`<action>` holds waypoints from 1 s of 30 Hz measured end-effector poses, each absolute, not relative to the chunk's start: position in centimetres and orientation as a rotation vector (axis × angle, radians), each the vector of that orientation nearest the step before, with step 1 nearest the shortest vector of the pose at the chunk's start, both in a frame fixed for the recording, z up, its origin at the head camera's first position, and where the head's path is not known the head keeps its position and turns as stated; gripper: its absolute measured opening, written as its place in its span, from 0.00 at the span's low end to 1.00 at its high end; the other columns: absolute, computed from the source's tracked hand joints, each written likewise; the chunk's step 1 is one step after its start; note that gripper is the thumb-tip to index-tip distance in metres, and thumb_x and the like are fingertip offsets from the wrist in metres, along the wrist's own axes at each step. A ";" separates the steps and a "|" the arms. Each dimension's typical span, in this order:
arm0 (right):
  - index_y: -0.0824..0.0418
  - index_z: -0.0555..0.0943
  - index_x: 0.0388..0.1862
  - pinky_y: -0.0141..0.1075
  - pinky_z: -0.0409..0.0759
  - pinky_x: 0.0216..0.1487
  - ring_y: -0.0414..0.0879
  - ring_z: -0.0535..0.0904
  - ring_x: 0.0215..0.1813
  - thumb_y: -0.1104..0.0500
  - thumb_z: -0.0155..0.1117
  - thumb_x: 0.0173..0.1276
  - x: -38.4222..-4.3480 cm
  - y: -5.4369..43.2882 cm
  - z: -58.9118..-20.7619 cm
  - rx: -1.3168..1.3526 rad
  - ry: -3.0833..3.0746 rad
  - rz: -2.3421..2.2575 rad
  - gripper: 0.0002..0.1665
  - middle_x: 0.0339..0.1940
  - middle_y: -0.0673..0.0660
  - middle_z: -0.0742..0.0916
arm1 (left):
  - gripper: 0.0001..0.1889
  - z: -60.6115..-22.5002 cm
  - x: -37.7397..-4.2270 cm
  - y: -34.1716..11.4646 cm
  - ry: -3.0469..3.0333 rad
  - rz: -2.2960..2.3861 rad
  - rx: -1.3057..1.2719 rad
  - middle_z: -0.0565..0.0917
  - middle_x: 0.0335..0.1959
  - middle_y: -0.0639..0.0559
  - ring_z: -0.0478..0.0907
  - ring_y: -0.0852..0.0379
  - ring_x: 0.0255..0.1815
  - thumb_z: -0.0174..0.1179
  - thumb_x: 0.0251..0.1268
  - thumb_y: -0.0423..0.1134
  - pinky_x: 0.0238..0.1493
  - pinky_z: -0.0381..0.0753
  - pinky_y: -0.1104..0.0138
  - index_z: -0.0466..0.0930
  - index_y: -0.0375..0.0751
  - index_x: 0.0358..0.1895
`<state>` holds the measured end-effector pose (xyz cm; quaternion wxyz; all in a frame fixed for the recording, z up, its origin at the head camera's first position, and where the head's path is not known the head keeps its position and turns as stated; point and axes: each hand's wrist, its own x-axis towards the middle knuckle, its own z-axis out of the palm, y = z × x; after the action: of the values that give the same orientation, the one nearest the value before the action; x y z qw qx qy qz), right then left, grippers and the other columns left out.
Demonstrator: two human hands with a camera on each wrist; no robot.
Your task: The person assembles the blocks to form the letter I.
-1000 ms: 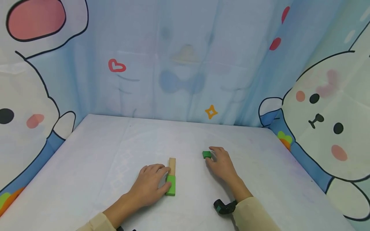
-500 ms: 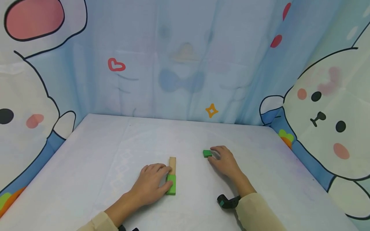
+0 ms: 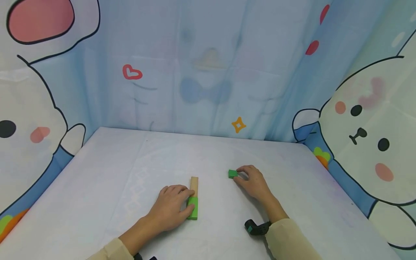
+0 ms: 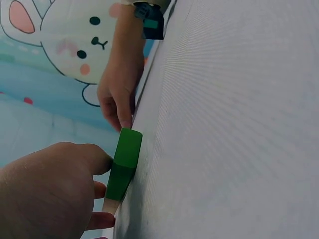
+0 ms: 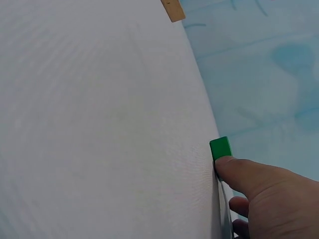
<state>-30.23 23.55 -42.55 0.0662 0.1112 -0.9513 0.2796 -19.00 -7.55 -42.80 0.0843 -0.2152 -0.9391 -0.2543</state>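
Observation:
On the white tabletop a bright green block (image 3: 193, 208) lies end to end with a light wooden block (image 3: 194, 186), forming one straight strip. My left hand (image 3: 170, 209) comes from the left and rests on the strip. Its thumb touches the green block, and a fingertip reaches the seam with the wooden one. In the left wrist view the thumb (image 4: 102, 158) lies against the green block. Farther back to the right, my right hand (image 3: 253, 182) pinches a small dark green block (image 3: 232, 174) at its right end. The right wrist view has the thumb (image 5: 230, 167) over that block's lower end.
The white table (image 3: 156, 155) ends at a printed cloth backdrop (image 3: 208, 68) with cartoon animals. A black wrist device (image 3: 256, 228) sits by the right sleeve. Bare tabletop separates the strip from the small block.
My right hand has shifted slightly to the right at the small block, which stays nearly in place. My left hand and the strip have hardly moved.

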 end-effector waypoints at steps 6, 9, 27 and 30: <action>0.66 0.82 0.58 0.62 0.73 0.69 0.67 0.74 0.70 0.55 0.70 0.71 -30.2 23.5 -42.7 0.326 -2.847 0.877 0.22 0.64 0.69 0.81 | 0.20 -42.9 -19.1 -7.6 -2.792 -0.741 -0.650 0.83 0.59 0.47 0.76 0.42 0.66 0.59 0.74 0.48 0.68 0.70 0.40 0.82 0.45 0.63; 0.66 0.82 0.58 0.62 0.73 0.69 0.67 0.75 0.70 0.55 0.70 0.71 -30.2 23.4 -42.8 0.323 -2.840 0.881 0.22 0.64 0.68 0.81 | 0.20 -42.9 -19.1 -7.6 -2.788 -0.744 -0.650 0.83 0.59 0.47 0.76 0.42 0.65 0.59 0.74 0.48 0.68 0.70 0.40 0.83 0.45 0.62; 0.64 0.82 0.58 0.59 0.74 0.69 0.63 0.76 0.69 0.55 0.71 0.71 -30.2 21.6 -42.5 0.329 -2.823 0.941 0.22 0.64 0.66 0.82 | 0.20 -43.0 -19.1 -7.5 -2.778 -0.699 -0.642 0.84 0.59 0.48 0.77 0.42 0.65 0.59 0.73 0.49 0.67 0.72 0.41 0.83 0.47 0.62; 0.64 0.82 0.58 0.58 0.74 0.69 0.63 0.76 0.69 0.54 0.71 0.70 -30.3 21.3 -42.5 0.337 -2.816 0.947 0.22 0.64 0.66 0.82 | 0.20 -43.1 -19.1 -7.5 -2.777 -0.693 -0.641 0.84 0.58 0.48 0.77 0.43 0.65 0.59 0.73 0.49 0.67 0.72 0.41 0.83 0.47 0.62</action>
<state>-30.32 21.27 -42.51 0.0757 0.1123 -0.9391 0.3160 -19.06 -7.53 -43.08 0.1040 -0.2173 -0.9417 -0.2350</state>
